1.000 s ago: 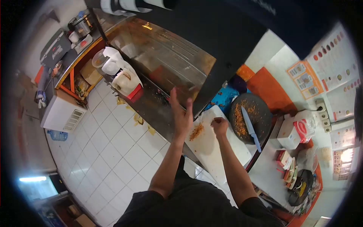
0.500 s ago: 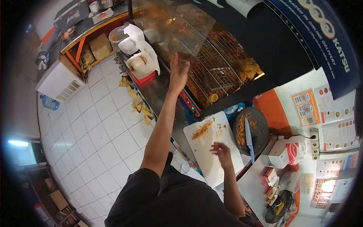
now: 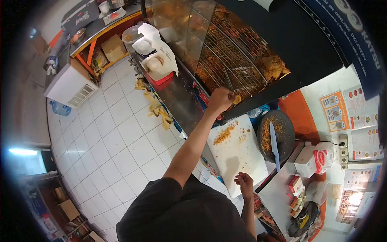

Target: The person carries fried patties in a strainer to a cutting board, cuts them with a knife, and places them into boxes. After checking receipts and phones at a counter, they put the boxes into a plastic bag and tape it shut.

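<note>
My left hand (image 3: 221, 100) is at the lower edge of the glass display case, fingers closed round the end of metal tongs (image 3: 228, 78). The tongs rest against a wire rack (image 3: 238, 48) that holds fried breaded pieces (image 3: 273, 68). A small yellow object (image 3: 237, 99) shows beside my fingertips. Over the near end of the white cutting board (image 3: 231, 151), my right hand (image 3: 244, 183) is held with its fingers apart and nothing in them. Orange crumbs (image 3: 224, 134) lie on the board's far part.
Right of the board, a knife (image 3: 274, 141) lies across a round dark block (image 3: 288, 135). Open white boxes (image 3: 161, 66) stand on the counter at the left, one in a red holder. A white box (image 3: 305, 161) and a black bag (image 3: 304, 220) are on the right.
My left hand has come down from the glass door to the tongs and closed. The glass pane has swung left. My right hand has moved nearer to my body.
</note>
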A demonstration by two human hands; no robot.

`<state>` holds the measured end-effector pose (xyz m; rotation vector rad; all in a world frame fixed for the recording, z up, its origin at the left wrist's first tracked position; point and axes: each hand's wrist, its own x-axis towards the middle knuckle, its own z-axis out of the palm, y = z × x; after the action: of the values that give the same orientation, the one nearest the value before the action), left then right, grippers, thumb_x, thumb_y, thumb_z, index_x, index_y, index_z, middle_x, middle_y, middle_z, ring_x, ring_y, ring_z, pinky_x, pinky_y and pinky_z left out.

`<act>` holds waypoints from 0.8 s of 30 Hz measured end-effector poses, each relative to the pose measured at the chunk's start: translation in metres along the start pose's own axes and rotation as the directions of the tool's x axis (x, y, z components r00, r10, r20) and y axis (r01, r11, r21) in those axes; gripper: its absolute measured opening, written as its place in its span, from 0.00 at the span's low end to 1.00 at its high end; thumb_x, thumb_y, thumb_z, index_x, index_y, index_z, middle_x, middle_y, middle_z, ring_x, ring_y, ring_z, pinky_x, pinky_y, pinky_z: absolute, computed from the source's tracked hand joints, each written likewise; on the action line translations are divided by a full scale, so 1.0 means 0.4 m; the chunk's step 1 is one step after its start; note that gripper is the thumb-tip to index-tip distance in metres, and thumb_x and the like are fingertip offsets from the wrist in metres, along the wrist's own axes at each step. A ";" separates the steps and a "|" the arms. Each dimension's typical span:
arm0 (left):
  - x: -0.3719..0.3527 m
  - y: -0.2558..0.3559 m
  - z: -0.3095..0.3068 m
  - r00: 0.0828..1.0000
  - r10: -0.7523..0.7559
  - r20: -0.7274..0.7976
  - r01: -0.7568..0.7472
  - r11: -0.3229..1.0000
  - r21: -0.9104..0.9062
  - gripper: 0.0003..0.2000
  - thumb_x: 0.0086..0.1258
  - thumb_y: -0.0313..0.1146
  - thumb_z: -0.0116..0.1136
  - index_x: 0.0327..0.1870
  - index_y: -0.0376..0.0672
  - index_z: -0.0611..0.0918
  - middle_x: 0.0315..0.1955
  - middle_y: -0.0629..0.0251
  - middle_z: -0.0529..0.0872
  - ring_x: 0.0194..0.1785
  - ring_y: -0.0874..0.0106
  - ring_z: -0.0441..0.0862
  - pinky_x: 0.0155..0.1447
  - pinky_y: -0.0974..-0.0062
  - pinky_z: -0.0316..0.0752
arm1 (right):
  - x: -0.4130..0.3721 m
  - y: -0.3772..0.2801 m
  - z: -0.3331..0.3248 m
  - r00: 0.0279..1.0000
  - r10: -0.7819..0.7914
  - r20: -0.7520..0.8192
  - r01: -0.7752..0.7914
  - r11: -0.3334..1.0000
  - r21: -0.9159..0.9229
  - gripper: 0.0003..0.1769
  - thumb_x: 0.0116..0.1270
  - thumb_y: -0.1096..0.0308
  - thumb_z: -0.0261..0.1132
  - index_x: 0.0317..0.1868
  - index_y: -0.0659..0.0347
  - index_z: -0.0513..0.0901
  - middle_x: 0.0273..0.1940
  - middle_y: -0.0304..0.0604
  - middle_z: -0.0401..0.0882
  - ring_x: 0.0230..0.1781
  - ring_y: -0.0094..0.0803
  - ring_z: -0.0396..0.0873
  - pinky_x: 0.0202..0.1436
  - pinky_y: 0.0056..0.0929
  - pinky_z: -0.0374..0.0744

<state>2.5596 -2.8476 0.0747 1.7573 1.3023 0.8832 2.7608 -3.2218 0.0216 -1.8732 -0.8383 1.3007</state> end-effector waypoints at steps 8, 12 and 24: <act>0.039 0.000 0.051 0.995 -0.030 0.094 -0.005 0.939 0.345 0.09 0.59 0.32 0.68 0.41 0.44 0.90 0.36 0.52 0.88 0.42 0.54 0.86 0.44 0.58 0.81 | -0.037 0.037 0.009 0.999 -0.032 -0.022 0.032 0.999 0.005 0.14 0.71 0.70 0.60 0.54 0.69 0.78 0.42 0.47 0.84 0.38 0.32 0.86 0.41 0.27 0.82; 0.038 0.020 0.019 0.975 -0.164 0.148 0.138 0.975 0.174 0.08 0.58 0.32 0.68 0.37 0.42 0.89 0.35 0.50 0.88 0.42 0.56 0.87 0.43 0.58 0.81 | -0.046 0.044 0.000 0.999 -0.030 -0.040 0.030 1.000 0.005 0.14 0.72 0.70 0.60 0.54 0.69 0.78 0.42 0.47 0.84 0.38 0.32 0.86 0.41 0.28 0.82; -0.174 -0.009 -0.145 0.975 -0.220 -0.038 0.175 0.858 -0.484 0.12 0.60 0.36 0.72 0.39 0.38 0.87 0.25 0.74 0.82 0.24 0.85 0.70 0.27 0.81 0.62 | -0.022 -0.144 0.064 0.985 -0.125 0.119 0.108 0.985 0.134 0.14 0.73 0.71 0.60 0.54 0.69 0.77 0.43 0.48 0.85 0.41 0.32 0.85 0.45 0.27 0.81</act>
<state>2.4911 -2.9044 0.0925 1.1855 1.1707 1.0693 2.7272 -3.1929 0.0671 -1.6313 -0.8949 1.3783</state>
